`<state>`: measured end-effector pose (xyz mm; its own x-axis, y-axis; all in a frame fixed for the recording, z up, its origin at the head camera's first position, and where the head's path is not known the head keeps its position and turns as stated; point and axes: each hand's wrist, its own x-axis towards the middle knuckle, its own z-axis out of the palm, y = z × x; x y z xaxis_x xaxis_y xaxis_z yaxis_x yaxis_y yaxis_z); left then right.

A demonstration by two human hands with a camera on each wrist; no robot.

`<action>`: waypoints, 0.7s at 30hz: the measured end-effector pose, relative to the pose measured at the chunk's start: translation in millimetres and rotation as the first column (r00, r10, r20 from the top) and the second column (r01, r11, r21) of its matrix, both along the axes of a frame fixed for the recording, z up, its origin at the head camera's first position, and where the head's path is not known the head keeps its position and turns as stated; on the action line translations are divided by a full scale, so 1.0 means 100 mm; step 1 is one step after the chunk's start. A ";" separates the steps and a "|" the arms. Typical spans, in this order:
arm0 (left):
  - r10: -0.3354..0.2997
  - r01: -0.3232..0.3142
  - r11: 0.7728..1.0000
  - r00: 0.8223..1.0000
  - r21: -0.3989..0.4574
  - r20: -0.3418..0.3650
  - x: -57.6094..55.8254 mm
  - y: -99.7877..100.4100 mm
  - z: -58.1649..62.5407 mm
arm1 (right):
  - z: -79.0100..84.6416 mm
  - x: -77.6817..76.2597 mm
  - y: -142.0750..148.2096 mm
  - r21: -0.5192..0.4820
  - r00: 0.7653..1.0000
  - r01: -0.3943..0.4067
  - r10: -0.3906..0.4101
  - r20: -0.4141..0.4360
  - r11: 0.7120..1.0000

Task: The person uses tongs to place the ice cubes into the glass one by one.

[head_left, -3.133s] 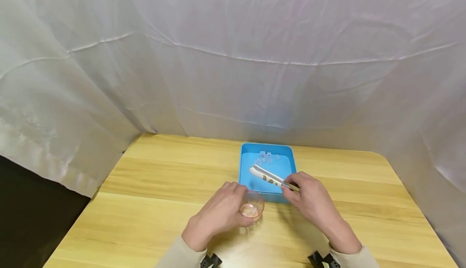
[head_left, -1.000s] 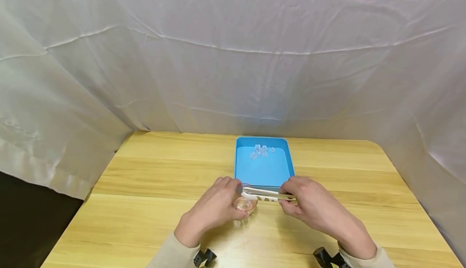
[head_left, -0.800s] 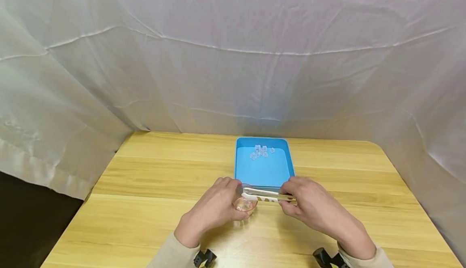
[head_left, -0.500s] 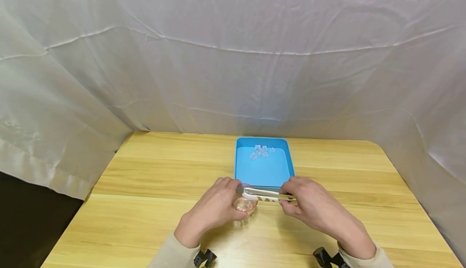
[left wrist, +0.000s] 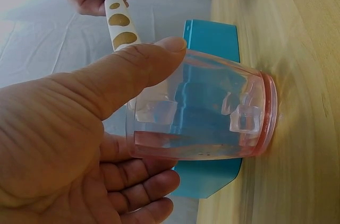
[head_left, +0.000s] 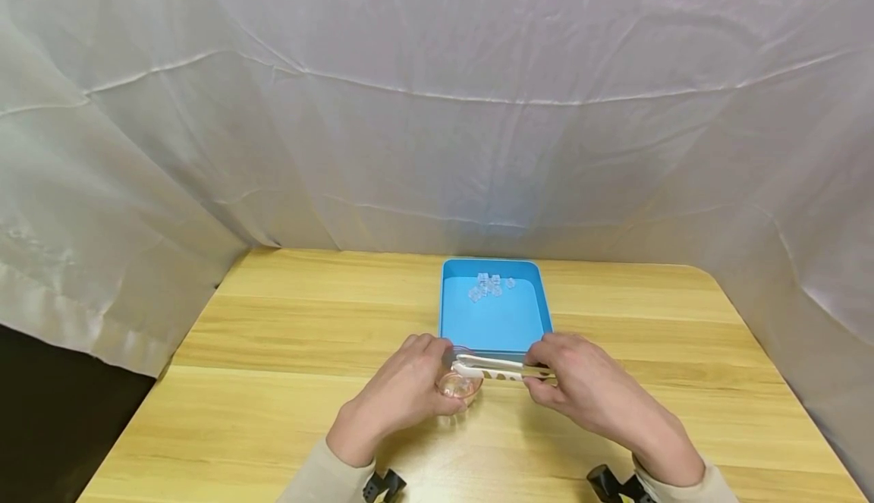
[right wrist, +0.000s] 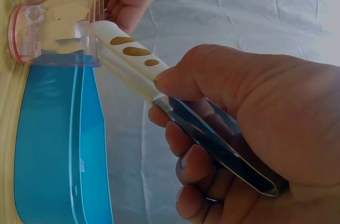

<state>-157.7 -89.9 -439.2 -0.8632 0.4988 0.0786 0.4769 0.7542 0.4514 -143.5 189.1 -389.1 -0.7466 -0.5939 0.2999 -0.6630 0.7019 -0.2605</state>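
My left hand [head_left: 399, 393] holds a clear, pink-tinted cup [left wrist: 212, 110] upright on the table, thumb on one side and fingers on the other. Several clear ice-like cubes [left wrist: 247, 119] lie at its bottom. My right hand [head_left: 576, 374] grips metal tongs [right wrist: 212, 147] with white, gold-spotted arms, thumb on one arm and fingers round the other. The tongs' tips reach into the cup's mouth from the right. A clear cube [right wrist: 82, 29] sits at those tips just inside the rim; whether they pinch it I cannot tell.
Right behind the cup stands a blue tray [head_left: 495, 328] with several clear cubes [head_left: 485, 284] toward its back. The wooden table [head_left: 307, 321] ends at a grey curtain [head_left: 437, 169] behind and at the sides.
Since the oldest frame, my right hand has brought the tongs from above the tray leftward and down to the cup's mouth. Over the last second both hands stay almost still.
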 end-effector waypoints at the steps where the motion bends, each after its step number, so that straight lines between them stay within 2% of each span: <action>1: 0.000 0.000 1.000 1.000 0.001 0.002 0.00 0.00 0.00 | 0.00 0.00 0.00 0.001 1.000 0.000 0.000 0.003 1.000; 21: 0.013 -0.013 1.000 1.000 0.000 0.008 0.01 0.00 0.00 | 0.00 0.01 -0.01 0.006 1.000 0.024 -0.024 0.006 1.000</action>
